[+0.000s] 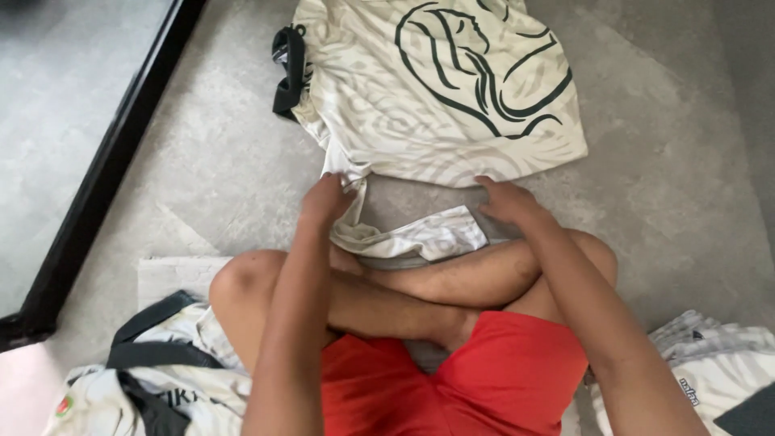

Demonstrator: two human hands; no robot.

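Garment: cream shirt [436,89] with pale zebra-like striping and a dark line drawing on the fabric, spread flat on the grey floor [670,169] in front of a seated, cross-legged person in red shorts [476,379].
Position: the shirt's near edge lies just beyond the crossed shins; a black trimmed sleeve [289,69] sticks out at its left side.
Left hand [327,200]: fingers closed on the near left edge of the shirt, pinching the cloth where it bunches.
Right hand [504,200]: laid palm-down at the near right hem, fingers curled onto the fabric edge; a firm pinch cannot be confirmed.
Folded strip: a band of the same cloth [420,238] is turned back toward the legs, between the two hands.
Step in hand (judgement): folding the bottom of the shirt, both hands working the near hem.
Next move calls for (judgement): an even grip at both corners so the fold line stays straight, and smoothing of the bunched left side.
Nearby: similar cream garments lie at lower left [153,379] and lower right [710,363], apart from the spread shirt.
Hidden or unclear: the shirt's top is cut off by the frame; fingertips of both hands are buried in cloth; motion blur softens the hem; the side garments are cropped.
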